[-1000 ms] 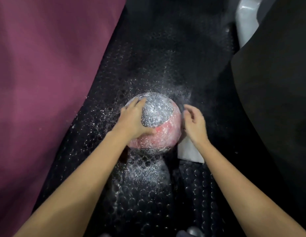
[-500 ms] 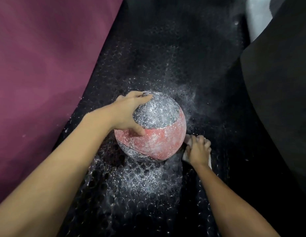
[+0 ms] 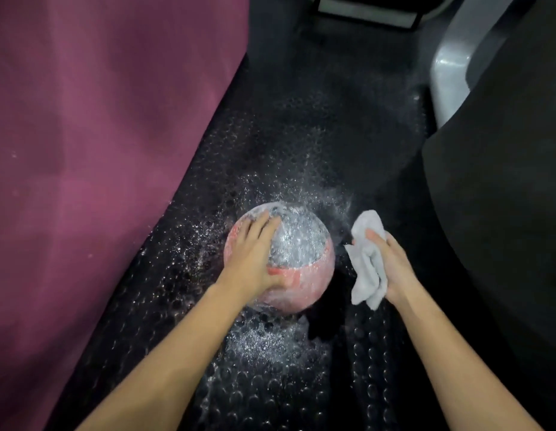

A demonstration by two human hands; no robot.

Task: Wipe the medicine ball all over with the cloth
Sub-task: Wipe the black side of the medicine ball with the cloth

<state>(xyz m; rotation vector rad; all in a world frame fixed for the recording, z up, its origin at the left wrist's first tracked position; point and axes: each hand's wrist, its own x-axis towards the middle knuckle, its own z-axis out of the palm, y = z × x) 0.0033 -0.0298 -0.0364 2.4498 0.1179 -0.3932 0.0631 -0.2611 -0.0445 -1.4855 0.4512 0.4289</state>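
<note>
moved: right hand [image 3: 391,265] was low at the floor beside the ball, now raised with cloth [image 3: 365,262] bunched in curled fingers, just clear of ball
head view: medicine ball [image 3: 298,244] on studded black mat [image 3: 301,135], powder-coated
left hand [image 3: 251,259]: spread flat on top, steadying
step: wiping not yet begun; next, bring cloth onto ball
axis: round, none; grey panel up

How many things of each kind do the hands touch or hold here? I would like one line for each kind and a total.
Medicine ball: 1, under the left hand
Cloth: 1, white, held by the right hand
Total: 2
</note>
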